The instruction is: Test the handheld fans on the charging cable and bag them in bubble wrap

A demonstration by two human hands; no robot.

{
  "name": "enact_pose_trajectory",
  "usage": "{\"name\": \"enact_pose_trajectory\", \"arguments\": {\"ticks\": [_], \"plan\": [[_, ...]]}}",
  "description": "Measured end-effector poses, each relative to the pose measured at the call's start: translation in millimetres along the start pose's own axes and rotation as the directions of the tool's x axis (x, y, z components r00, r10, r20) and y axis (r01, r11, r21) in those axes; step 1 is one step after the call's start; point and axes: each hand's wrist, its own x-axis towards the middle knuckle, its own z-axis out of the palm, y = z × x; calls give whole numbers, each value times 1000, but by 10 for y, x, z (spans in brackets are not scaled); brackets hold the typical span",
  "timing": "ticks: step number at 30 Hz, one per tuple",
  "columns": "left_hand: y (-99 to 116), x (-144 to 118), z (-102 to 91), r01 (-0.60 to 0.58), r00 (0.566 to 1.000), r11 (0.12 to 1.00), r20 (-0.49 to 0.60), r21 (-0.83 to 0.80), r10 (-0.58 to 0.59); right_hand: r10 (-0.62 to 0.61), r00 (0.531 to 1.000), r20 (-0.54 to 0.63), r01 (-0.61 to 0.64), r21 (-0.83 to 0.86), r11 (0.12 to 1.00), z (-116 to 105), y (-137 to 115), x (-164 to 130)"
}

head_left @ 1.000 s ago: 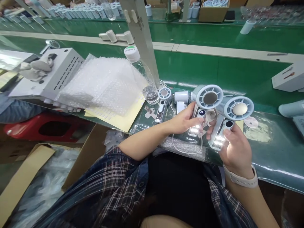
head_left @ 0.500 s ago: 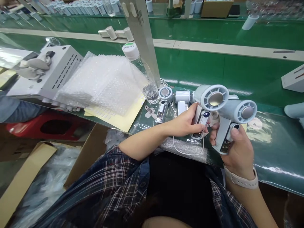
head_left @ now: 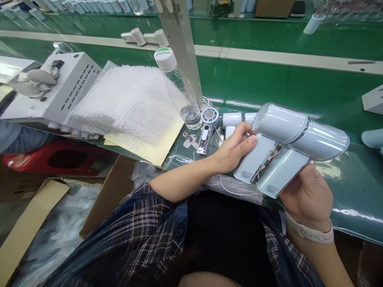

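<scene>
At the far left a white sheet-metal box with slotted vents (head_left: 64,85) sits on the bench, pale grey moulded parts (head_left: 31,77) lying on top of it. Just beside it a loose heap of clear bubble-wrap sheets (head_left: 128,101) spreads over flat yellow paper sheets (head_left: 155,147). A clear plastic water bottle with a white cap (head_left: 179,85) leans against a slanted pale metal post (head_left: 182,44), a little water in its bottom. Next to the bottle's base a small silver handheld fan with a round head (head_left: 207,127) lies flat on the green bench mat (head_left: 353,179), and a light blue fan (head_left: 231,121) lies just right of it.

The left hand (head_left: 235,149) reaches from the plaid sleeve (head_left: 140,227) and curls around the handle of the nearer pale blue handheld fan with a glossy cylindrical barrel (head_left: 269,137), thumb and fingers closed on the handle's upper part. This fan is held above the bench edge, barrel up and tilted to the right. Touching it on the right, a second pale blue handheld fan (head_left: 305,153) lies parallel, gripped from beneath by the right hand (head_left: 309,195), palm closed under its handle; a pale wristband (head_left: 308,231) circles that wrist. Beyond, the green conveyor belt (head_left: 269,79) runs across, with white parts (head_left: 143,36) on its far strip.
</scene>
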Motion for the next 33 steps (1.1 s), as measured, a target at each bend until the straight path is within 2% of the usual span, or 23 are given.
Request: {"name": "enact_pose_trajectory", "arguments": {"ticks": [4, 9, 11, 14, 18, 21, 28, 31, 33], "plan": [[29, 39, 4, 22, 996, 993, 84, -119, -12, -28, 999, -33, 27, -38, 999, 55, -80, -1], [56, 82, -15, 162, 968, 960, 225, -229, -110, 118, 993, 16, -119, 61, 991, 138, -185, 43], [62, 84, -27, 206, 958, 950, 244, -234, -147, 138, 990, 23, -139, 64, 988, 153, -206, 49], [61, 86, -39, 179, 970, 956, 203, -233, -132, 86, 995, 55, -88, 36, 995, 159, -213, 40], [50, 87, -43, 212, 942, 940, 312, -267, -124, 39, 994, 99, -40, 13, 999, 184, -229, 22], [42, 71, -53, 211, 945, 935, 305, -285, -121, -8, 987, 158, 1, 43, 999, 204, -266, 16], [48, 64, -65, 185, 961, 958, 245, -220, -130, -33, 999, 16, 32, 51, 998, 145, -316, -28], [69, 67, -43, 174, 951, 957, 293, -234, -101, -113, 993, 20, 111, 71, 991, 145, -280, -29], [69, 66, -36, 142, 955, 962, 289, -234, -70, -182, 983, -18, 183, 73, 980, 150, -236, -22]]}}
